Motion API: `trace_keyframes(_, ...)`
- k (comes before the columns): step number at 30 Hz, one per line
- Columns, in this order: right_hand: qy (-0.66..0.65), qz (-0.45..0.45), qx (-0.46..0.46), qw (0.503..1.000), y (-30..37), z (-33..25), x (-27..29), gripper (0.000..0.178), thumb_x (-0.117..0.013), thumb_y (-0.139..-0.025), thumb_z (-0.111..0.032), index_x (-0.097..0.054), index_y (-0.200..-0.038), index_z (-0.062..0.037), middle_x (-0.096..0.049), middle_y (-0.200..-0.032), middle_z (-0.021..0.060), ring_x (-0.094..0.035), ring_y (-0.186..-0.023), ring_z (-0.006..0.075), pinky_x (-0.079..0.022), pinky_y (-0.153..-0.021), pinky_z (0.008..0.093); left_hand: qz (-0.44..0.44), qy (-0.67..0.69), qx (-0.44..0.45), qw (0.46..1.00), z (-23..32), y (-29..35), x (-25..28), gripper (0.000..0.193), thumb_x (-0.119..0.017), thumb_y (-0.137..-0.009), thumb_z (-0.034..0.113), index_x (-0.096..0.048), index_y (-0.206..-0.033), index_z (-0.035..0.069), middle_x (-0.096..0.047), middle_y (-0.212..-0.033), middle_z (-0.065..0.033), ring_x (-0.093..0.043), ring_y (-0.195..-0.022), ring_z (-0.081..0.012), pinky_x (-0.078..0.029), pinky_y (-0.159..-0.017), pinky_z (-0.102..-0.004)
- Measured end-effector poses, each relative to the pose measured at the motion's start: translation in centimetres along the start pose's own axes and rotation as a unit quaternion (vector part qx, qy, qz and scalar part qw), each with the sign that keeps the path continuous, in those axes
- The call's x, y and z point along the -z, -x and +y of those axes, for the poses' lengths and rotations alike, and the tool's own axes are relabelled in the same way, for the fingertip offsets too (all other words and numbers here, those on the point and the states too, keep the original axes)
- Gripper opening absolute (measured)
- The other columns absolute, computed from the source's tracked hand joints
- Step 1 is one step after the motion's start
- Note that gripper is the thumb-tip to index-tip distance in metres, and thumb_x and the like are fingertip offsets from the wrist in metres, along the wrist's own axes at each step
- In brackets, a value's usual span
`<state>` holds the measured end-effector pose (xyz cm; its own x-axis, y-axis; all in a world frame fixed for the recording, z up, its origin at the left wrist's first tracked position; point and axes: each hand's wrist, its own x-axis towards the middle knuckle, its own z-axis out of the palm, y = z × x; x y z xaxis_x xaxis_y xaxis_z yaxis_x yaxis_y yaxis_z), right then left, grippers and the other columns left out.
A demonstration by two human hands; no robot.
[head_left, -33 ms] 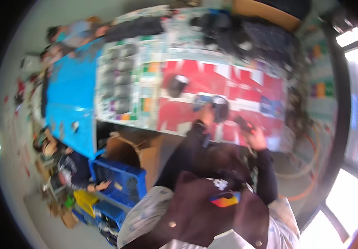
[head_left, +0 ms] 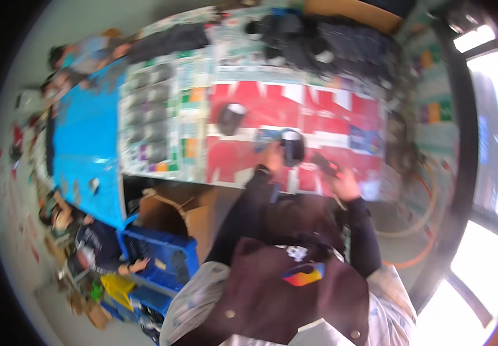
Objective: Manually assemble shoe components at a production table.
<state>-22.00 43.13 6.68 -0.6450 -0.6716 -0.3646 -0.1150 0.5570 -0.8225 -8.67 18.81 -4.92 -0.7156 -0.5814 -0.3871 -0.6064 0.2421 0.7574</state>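
Over the red-and-white printed table covering (head_left: 260,106), my left hand (head_left: 272,157) is closed on the side of a black rounded piece with a white patch on top (head_left: 293,147). Motion blurs its exact kind. My right hand (head_left: 344,181) grips a dark handheld tool with a red spot (head_left: 325,165), pointing toward the black piece but apart from it. Farther left lies a similar dark piece with a white end (head_left: 231,119), touched by neither hand.
Rows of dark round pieces (head_left: 148,112) cover the table's left part, beside a blue surface (head_left: 87,150). Dark items (head_left: 341,46) are heaped at the back. A cardboard box (head_left: 165,216) and blue crate (head_left: 159,254) stand at lower left, near another person (head_left: 102,242). An orange hose (head_left: 428,230) curves at right.
The whole scene has shifted slightly left in the picture as my head turned. Both hands keep their holds, with little change between them.
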Motion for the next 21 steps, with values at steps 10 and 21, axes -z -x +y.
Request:
trace_keyframes(10,0.07,-0.026,-0.045,0.996,-3.1,-6.6,-3.5,0.027,-0.063,-0.086,-0.019,-0.067,-0.107,-0.0026,-0.068,-0.092,0.0276,-0.064,-0.094,0.0479,-0.051,-0.078,0.0512,-0.006,0.049,-0.002,0.999,-4.4,-1.6,0.2,0.035,-0.063,-0.098,0.026,-0.066,-0.121,0.001,-0.075,-0.105,-0.0164,-0.075,-0.087,-0.0258,-0.057,-0.078,-0.0353)
trace_keyframes(21,0.079,0.012,0.013,0.997,-3.8,-7.0,-4.2,0.024,-0.063,-0.088,-0.022,-0.067,-0.103,-0.0035,-0.067,-0.09,0.029,-0.064,-0.092,0.0491,-0.051,-0.076,0.0539,-0.049,0.13,0.041,0.989,-3.1,-1.4,0.2,0.036,-0.065,-0.097,0.019,-0.062,-0.124,-0.003,-0.075,-0.095,-0.0122,-0.073,-0.075,-0.018,-0.056,-0.064,-0.031)
